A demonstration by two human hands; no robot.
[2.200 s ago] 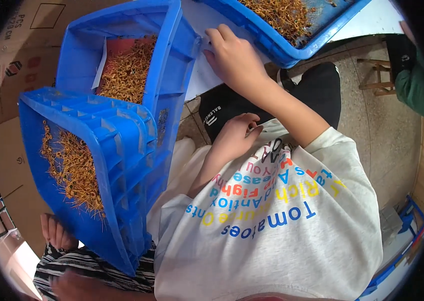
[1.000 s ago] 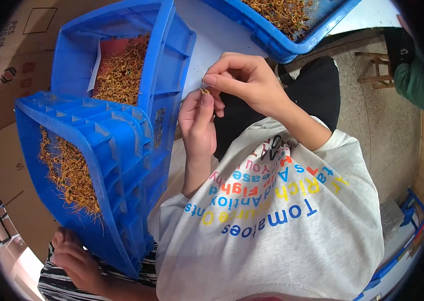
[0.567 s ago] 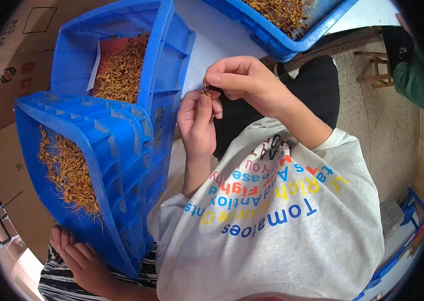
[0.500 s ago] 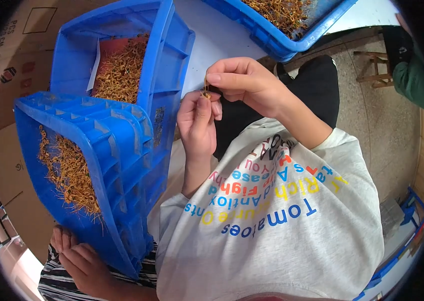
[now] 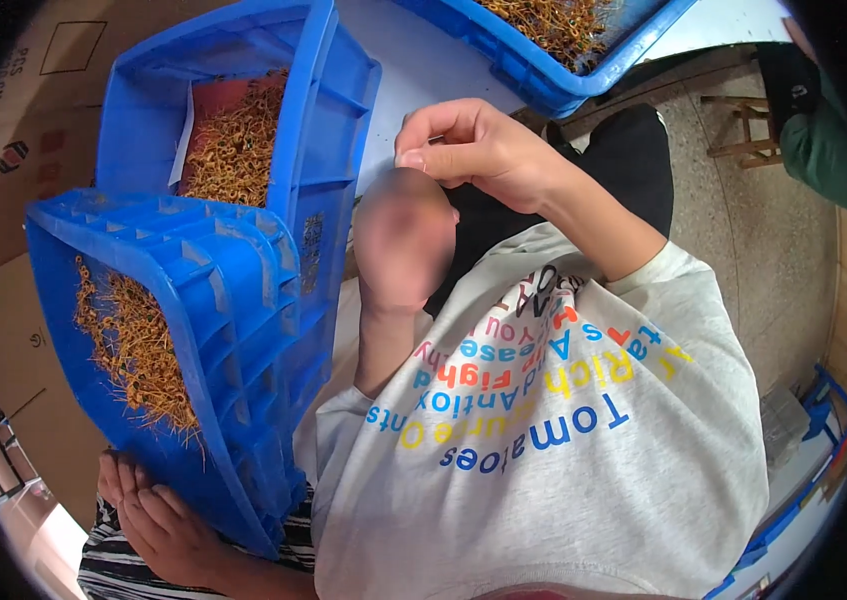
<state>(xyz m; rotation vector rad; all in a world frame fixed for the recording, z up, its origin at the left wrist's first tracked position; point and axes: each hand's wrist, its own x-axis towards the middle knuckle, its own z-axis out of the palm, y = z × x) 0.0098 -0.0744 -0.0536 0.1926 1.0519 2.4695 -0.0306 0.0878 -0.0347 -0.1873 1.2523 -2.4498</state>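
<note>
My right hand (image 5: 483, 150) is closed in a pinch, thumb against forefinger, and its fingertips meet the top of my left hand (image 5: 405, 235). What the pinch holds is too small to make out. A blur covers the left hand, so its fingers and anything in them are hidden. Left of my hands, a blue plastic bin (image 5: 318, 130) contains small golden curly wire pieces (image 5: 233, 145) beside a red sheet. Nearer, a tilted blue bin (image 5: 243, 270) holds another heap of golden wire pieces (image 5: 133, 340).
Another person's hand (image 5: 158, 515) rests on the tilted bin's lower edge. A blue tray (image 5: 543, 95) with more wire pieces stands on the white table (image 5: 413, 75). Cardboard boxes (image 5: 18, 350) line the left side. A wooden stool (image 5: 748, 130) and a person in green (image 5: 823, 165) are at the right.
My right hand has shifted slightly left and up, still pinched. Half a second ago, a small golden piece with a thin wire showed between both hands' fingertips; a blur now hides it.
</note>
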